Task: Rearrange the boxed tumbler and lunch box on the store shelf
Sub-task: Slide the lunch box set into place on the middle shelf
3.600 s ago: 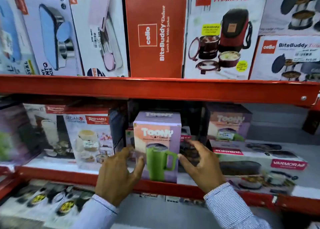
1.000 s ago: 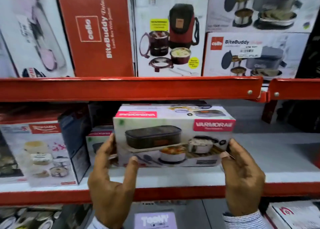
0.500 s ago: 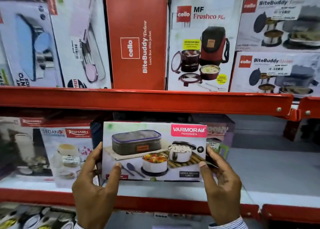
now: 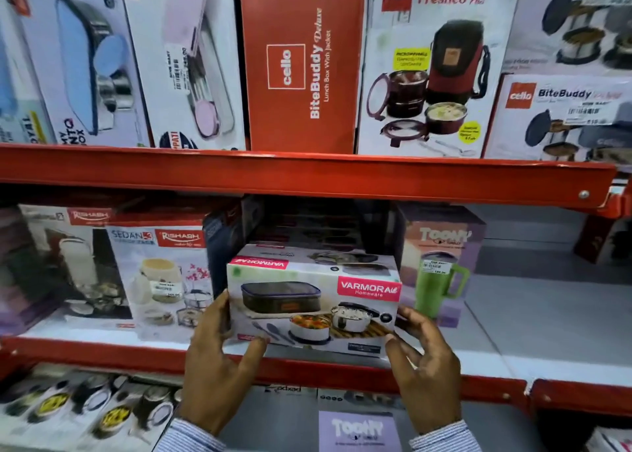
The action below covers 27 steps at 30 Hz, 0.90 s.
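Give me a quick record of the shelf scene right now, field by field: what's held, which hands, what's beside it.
held item: Varmora lunch box, front face toward the camera
left hand: grip on the box's left end
right hand: grip on the box's right end
position: at the front of the middle shelf; resting or lifted, cannot tell
right of it: Toony tumbler box, upright
left of it: Rishabh box

My lunch box [image 4: 313, 301] is white with pink labels. The tumbler box [image 4: 441, 263] is purple with a green cup on it. The shelf [image 4: 307, 178] edge is red. My sleeves [image 4: 191, 436] have thin blue-and-white stripes.
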Each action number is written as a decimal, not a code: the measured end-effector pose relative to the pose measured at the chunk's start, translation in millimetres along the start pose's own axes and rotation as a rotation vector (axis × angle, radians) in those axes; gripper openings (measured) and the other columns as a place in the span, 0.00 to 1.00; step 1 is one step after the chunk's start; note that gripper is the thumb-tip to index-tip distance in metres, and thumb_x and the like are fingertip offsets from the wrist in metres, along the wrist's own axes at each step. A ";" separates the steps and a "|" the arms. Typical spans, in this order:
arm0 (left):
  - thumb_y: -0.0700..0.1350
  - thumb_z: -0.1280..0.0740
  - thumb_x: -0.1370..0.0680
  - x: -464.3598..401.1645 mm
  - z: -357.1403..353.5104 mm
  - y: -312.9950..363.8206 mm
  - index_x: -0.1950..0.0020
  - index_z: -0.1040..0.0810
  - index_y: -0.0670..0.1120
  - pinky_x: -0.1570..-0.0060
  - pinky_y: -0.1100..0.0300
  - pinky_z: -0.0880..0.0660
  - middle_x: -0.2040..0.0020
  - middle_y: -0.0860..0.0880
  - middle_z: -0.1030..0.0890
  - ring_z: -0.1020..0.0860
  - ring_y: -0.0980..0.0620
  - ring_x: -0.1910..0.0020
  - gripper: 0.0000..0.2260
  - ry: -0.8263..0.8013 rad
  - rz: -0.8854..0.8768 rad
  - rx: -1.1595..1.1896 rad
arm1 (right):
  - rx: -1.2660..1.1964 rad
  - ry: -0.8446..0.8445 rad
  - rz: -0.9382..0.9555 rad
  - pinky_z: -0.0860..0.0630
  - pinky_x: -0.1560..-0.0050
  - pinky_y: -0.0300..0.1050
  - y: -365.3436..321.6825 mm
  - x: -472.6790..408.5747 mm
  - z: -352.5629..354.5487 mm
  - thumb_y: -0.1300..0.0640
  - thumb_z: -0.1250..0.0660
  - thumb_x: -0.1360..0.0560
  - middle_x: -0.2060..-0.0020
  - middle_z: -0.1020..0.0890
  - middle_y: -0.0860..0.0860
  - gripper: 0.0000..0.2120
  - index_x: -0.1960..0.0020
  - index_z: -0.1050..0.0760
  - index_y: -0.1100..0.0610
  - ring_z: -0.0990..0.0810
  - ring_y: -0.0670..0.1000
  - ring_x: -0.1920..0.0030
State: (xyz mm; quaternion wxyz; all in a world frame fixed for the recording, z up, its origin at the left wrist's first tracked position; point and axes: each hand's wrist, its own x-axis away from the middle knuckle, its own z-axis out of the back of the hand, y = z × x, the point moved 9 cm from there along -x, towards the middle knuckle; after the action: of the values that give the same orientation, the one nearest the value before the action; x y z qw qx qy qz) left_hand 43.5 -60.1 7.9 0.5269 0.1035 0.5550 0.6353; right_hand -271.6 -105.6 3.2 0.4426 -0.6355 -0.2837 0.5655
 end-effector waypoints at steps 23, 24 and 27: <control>0.41 0.23 0.31 2.8 -4.2 -49.8 0.26 0.33 0.45 0.35 0.38 0.23 0.33 0.43 0.23 0.22 0.42 0.35 0.35 0.028 0.067 -0.109 | 0.048 -0.135 -0.091 0.17 0.42 0.46 45.5 2.3 -26.4 0.70 0.30 0.27 0.42 0.17 0.46 0.20 0.42 0.23 0.49 0.17 0.48 0.40; 0.42 0.23 0.30 3.1 -4.6 -50.0 0.26 0.33 0.46 0.35 0.38 0.23 0.33 0.43 0.23 0.22 0.41 0.35 0.35 0.030 0.067 -0.109 | 0.046 -0.137 -0.092 0.17 0.42 0.48 45.5 2.4 -26.5 0.70 0.30 0.27 0.42 0.17 0.46 0.20 0.42 0.23 0.49 0.17 0.49 0.40; 0.43 0.23 0.30 4.1 -5.8 -50.3 0.27 0.33 0.46 0.36 0.39 0.22 0.32 0.43 0.24 0.22 0.42 0.36 0.34 0.032 0.070 -0.111 | 0.040 -0.138 -0.086 0.17 0.43 0.46 43.6 2.2 -26.1 0.70 0.30 0.27 0.42 0.17 0.47 0.20 0.42 0.23 0.50 0.16 0.45 0.42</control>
State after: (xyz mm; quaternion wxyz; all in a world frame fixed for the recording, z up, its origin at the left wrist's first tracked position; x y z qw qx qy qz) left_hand 65.5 -68.9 -37.0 0.5002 0.0831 0.5233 0.6849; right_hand -251.9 -129.5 -37.2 0.4584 -0.5734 -0.3293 0.5938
